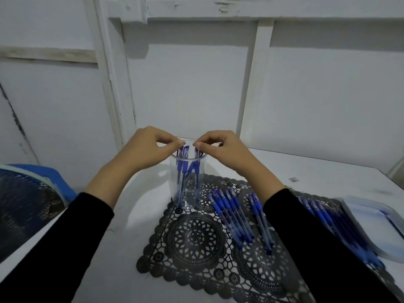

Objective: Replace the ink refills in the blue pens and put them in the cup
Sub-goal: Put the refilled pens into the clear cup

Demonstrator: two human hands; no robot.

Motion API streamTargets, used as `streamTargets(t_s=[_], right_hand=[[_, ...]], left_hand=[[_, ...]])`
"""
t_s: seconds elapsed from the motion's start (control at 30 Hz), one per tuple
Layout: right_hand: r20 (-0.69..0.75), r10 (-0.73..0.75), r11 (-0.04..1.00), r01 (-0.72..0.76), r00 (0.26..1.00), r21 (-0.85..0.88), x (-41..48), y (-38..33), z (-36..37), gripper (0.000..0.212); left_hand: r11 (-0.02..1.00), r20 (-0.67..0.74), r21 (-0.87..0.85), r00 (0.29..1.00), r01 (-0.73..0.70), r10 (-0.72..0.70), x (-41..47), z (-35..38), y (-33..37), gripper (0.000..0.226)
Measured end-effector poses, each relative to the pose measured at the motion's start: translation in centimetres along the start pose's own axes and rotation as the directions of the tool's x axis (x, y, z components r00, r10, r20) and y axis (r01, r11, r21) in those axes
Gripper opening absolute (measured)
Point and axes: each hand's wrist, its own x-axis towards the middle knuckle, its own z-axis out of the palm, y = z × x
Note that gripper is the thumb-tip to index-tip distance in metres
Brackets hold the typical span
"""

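Both hands hover over a tall clear plastic cup (190, 199) that stands on the far left corner of a black lace mat (196, 237), near the far edge of the white table (306, 167). The left hand (148, 147) and right hand (220, 152) each have thumb and fingertips pinched narrow right at the tops of the capped blue pens (182, 167) standing in the cup. I cannot tell whether either one actually holds a pen.

The cup looks light and top-heavy on the uneven lace, so a sideways tug or a wrist catching the rim could tip it and spill the pens toward the table's left edge. A row of loose blue pens (231, 213) lies on the mat beside the cup, partly under the right sleeve, and a dragging cuff could roll them off the near edge or mix them up
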Motion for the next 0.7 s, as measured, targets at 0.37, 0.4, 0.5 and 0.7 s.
streamTargets(t_s=[0.37, 0.4, 0.5, 0.7], right_hand=[[-0.205, 0.126, 0.991, -0.111, 0.971, 0.08, -4.8, 3.1, -5.3, 0.012], [-0.218, 0.147, 0.989, -0.136, 0.965, 0.064, -5.4, 3.7, -6.0, 0.011], [-0.243, 0.209, 0.974, -0.224, 0.947, -0.038, -7.1, 5.3, -7.7, 0.013], [-0.051, 0.337, 0.864, -0.331, 0.94, -0.38, -9.4, 8.6, -8.4, 0.031]], left_hand=[[0.89, -0.252, -0.098, 0.876, -0.446, 0.411, -3.7, 5.8, 7.4, 0.012], [0.883, -0.206, -0.132, 0.884, -0.451, 0.42, -3.7, 7.1, 7.9, 0.012], [0.944, 0.041, -0.162, 0.954, -0.286, 0.296, -3.3, 10.8, 8.4, 0.021], [0.988, 0.423, 0.151, 0.905, -0.027, -0.039, -2.3, 15.3, 5.7, 0.05]])
